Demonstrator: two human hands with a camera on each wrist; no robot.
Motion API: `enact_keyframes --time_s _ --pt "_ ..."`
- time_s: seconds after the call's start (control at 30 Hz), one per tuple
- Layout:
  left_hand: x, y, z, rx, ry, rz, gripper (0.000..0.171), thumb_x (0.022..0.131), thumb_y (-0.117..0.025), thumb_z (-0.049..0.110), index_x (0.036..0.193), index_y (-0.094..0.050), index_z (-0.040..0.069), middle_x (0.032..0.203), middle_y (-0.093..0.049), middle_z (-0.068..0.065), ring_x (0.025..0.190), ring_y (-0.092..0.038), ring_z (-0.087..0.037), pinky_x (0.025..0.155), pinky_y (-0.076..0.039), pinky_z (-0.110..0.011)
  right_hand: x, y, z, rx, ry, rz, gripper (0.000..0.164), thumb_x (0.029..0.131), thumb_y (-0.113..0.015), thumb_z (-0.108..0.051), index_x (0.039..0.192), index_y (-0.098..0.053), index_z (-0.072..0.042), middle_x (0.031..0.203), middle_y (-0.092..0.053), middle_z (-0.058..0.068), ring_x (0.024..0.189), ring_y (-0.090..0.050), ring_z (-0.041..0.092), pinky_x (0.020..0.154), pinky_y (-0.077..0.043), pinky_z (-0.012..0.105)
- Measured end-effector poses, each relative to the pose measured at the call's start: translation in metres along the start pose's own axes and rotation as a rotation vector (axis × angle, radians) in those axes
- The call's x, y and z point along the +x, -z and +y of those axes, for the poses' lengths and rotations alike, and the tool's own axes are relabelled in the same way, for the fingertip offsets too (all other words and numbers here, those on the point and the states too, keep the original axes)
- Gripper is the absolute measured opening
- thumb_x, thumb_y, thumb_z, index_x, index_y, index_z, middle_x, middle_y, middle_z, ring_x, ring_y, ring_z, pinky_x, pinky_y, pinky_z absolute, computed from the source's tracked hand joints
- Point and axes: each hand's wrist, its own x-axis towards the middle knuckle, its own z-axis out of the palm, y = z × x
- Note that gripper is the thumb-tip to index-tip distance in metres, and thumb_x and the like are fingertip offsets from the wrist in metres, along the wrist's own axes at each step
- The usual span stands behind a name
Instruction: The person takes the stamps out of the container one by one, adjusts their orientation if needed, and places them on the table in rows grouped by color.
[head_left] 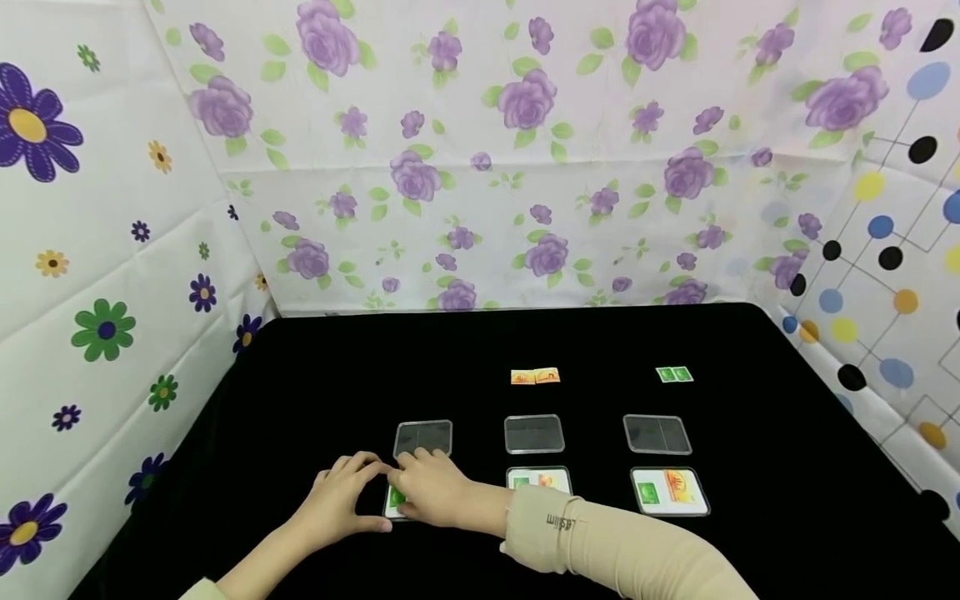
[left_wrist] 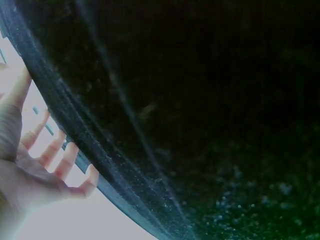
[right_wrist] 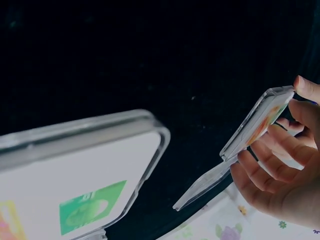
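A hinged clear plastic case [head_left: 388,510] with a white insert stands opened out at the left, its clear lid [head_left: 423,437] lying away from me. On the insert shows a green sticker [head_left: 396,497], partly under my right hand [head_left: 431,492]. The right fingers rest on the insert, bent a little; in the right wrist view the right hand [right_wrist: 280,170] lies over the case [right_wrist: 257,125], where orange and green also show. My left hand [head_left: 339,500] is at the case's left side, fingertips at the upper corner and thumb by the lower edge. The left wrist view shows the left hand [left_wrist: 42,165] with fingers spread.
To the right lie a middle opened case [head_left: 538,472] and a right opened case [head_left: 693,496], each with green and orange stickers. Farther back are two orange cards [head_left: 535,377] and two green cards [head_left: 674,374] on the black tablecloth [head_left: 360,358]. Patterned curtains [head_left: 480,208] enclose the table.
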Motion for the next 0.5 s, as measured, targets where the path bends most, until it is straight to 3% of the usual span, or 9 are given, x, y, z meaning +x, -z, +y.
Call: enact_keyframes --time_s 0.23,0.5 --pt "0.0016 0.0010 0.0014 0.010 0.014 -0.015 0.073 0.057 -0.083 0.045 0.117 -0.061 0.011 0.124 -0.056 -0.009 0.111 -0.053 -0.033 0.086 -0.044 -0.060 0.0047 -0.0012 -0.0004 0.047 -0.057 -0.013 0.045 0.083 -0.068 -0.042 0.121 -0.062 -0.018 0.110 -0.064 -0.003 0.097 -0.062 0.013 0.082 -0.052 0.030" --pt "0.0013 0.0009 0.0004 0.011 0.019 -0.013 0.073 0.056 -0.084 0.044 0.117 -0.061 0.010 0.123 -0.057 -0.009 0.110 -0.054 -0.034 0.084 -0.044 -0.061 0.0089 -0.0020 -0.0014 0.118 -0.080 0.008 0.033 0.079 -0.074 -0.036 0.105 -0.068 -0.018 0.101 -0.065 -0.003 0.085 -0.060 0.010 0.075 -0.053 0.025"
